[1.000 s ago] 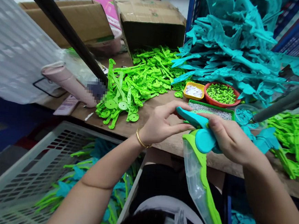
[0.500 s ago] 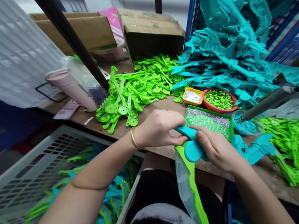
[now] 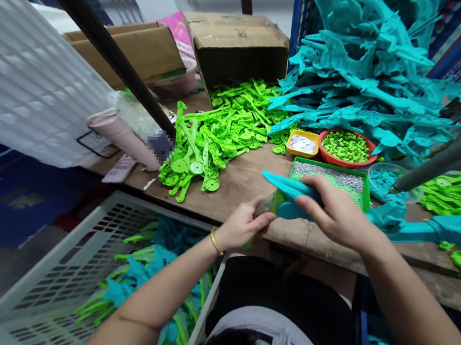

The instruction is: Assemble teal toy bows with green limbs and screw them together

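- My left hand [image 3: 244, 227]: thumb and fingers pinch a lime-green and clear plastic piece [image 3: 278, 202], which is blurred and mostly hidden by my grip.
- My right hand [image 3: 339, 213]: thumb and fingers are clamped on a teal moulded plastic piece [image 3: 289, 186].
- Condition of the teal piece: matt, evenly coloured, with a long tapering tip pointing left and a rounded part below it, against the green edge. Both pieces are above the front edge of the brown wooden table [image 3: 250, 169].
- Right of my right wrist, a long teal plastic length [image 3: 445, 232] runs outward; I cannot tell whether it joins the held piece.
- Just beyond my right hand: a green rectangular tray [image 3: 367, 196] of small silvery metal parts [image 3: 330, 175].
- Behind the tray: a yellow dish [image 3: 301, 154] and a red bowl [image 3: 345, 164].
- Farther back: a lime-green plastic heap [image 3: 225, 132] and a teal plastic heap [image 3: 360, 92].
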`<state>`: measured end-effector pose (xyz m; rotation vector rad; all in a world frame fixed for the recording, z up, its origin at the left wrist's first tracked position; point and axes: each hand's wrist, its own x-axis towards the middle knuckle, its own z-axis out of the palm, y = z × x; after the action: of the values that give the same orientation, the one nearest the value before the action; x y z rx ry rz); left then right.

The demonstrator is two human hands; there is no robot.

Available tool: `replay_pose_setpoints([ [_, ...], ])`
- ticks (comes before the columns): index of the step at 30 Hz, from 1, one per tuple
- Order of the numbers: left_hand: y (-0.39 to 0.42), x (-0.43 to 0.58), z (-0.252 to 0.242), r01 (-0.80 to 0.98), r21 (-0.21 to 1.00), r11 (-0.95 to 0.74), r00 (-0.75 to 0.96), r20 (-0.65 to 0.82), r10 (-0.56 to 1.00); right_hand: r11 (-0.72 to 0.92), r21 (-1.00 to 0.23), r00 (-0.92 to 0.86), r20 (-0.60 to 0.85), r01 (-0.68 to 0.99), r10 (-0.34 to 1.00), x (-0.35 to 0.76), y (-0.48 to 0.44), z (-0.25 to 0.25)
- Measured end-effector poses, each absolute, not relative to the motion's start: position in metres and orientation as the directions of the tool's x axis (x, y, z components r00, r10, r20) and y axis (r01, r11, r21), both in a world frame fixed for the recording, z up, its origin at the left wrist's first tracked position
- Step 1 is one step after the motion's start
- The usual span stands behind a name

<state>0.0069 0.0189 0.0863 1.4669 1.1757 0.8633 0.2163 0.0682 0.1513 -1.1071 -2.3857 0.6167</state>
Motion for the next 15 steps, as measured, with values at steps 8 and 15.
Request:
replay_pose_setpoints([
  [8, 0.042, -0.031, 0.119, 0.672, 0.696, -0.255, 0.423, -0.077, 0.903, 0.682, -0.507, -0.661, 0.259, 0.528, 0.704, 0.205, 0.061, 0.13],
  [15, 0.081, -0.038, 0.079, 0.646, 0.684, -0.339, 0.352, 0.128, 0.927, 0.712, -0.435, -0.49, 0.522, 0.551, 0.698, 0.227, 0.046, 0.114],
])
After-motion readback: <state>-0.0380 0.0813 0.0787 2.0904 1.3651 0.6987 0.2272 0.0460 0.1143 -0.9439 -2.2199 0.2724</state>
